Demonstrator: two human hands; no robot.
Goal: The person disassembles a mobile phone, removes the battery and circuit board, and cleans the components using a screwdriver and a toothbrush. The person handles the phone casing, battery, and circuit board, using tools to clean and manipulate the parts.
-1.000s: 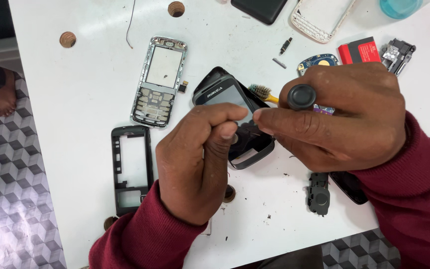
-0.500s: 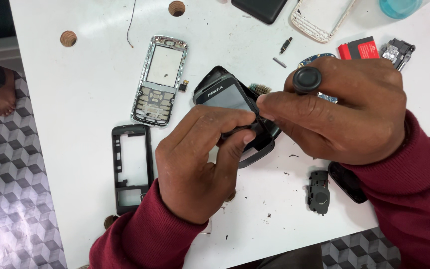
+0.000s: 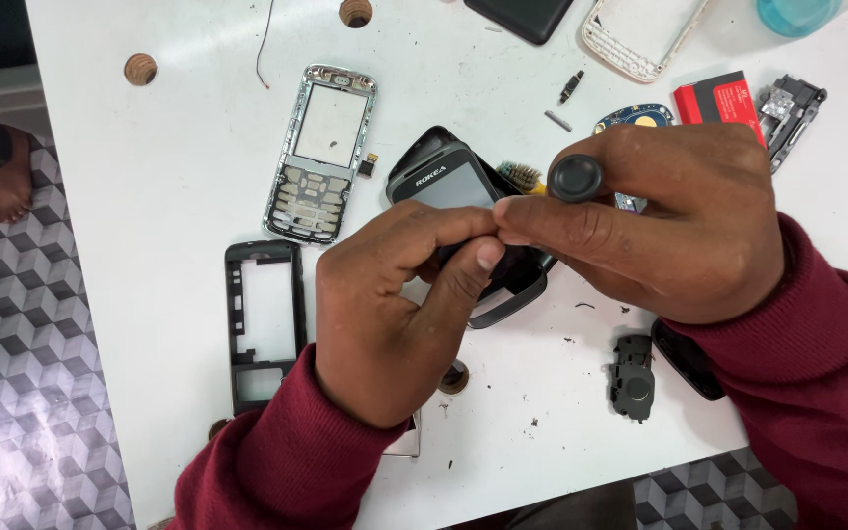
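The left hand (image 3: 390, 314) pinches the near edge of a dark phone (image 3: 453, 186) between thumb and bent forefinger. The right hand (image 3: 674, 221) curls shut around a black-capped screwdriver (image 3: 576, 178), its forefinger pressing the phone beside the left thumb. The phone sits mid-table (image 3: 149, 167), tilted. Left of it lie a silver keypad frame (image 3: 321, 152) and a black bezel (image 3: 265, 324); near right, a small black part (image 3: 632, 376).
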